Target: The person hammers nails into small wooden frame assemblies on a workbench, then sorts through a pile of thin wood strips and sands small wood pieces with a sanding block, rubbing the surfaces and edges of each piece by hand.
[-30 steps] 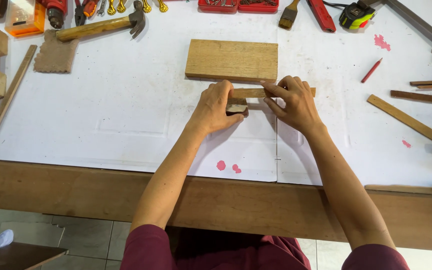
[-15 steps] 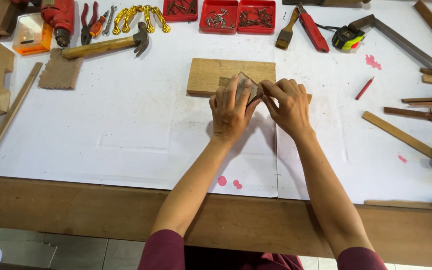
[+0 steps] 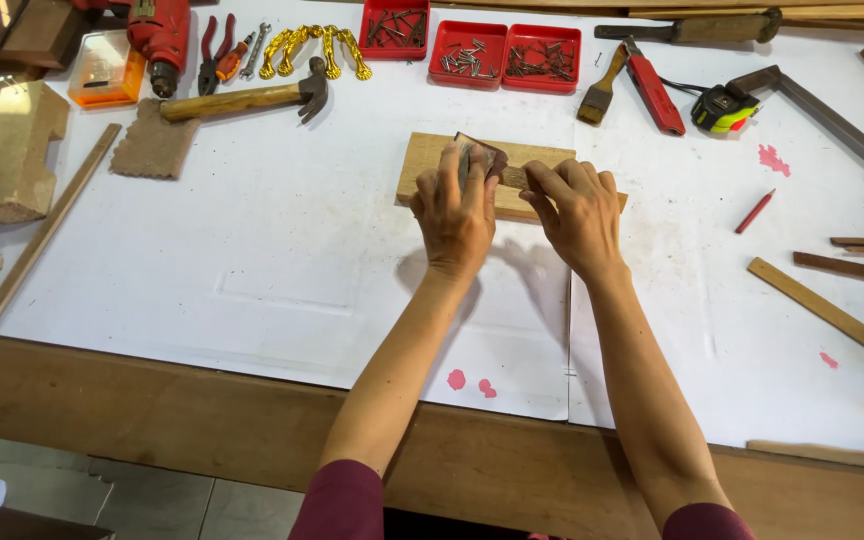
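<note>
My left hand grips a folded piece of brown sandpaper, which sticks up above the fingers. Right beside it, my right hand holds a small wooden strip. The sandpaper sits against the strip's left end. Both hands hover over a flat wooden board lying on the white sheet that covers the workbench. The hands hide most of the strip and the board's middle.
At the back lie a hammer, a red drill, pliers, red trays of nails, a brush and a tape measure. A second sandpaper piece and wood blocks lie left. Wooden strips and a red pencil lie right.
Both hands have lifted the strip and sandpaper off the sheet and moved them away from me, over the board. The sandpaper now stands up above my left fingers.
</note>
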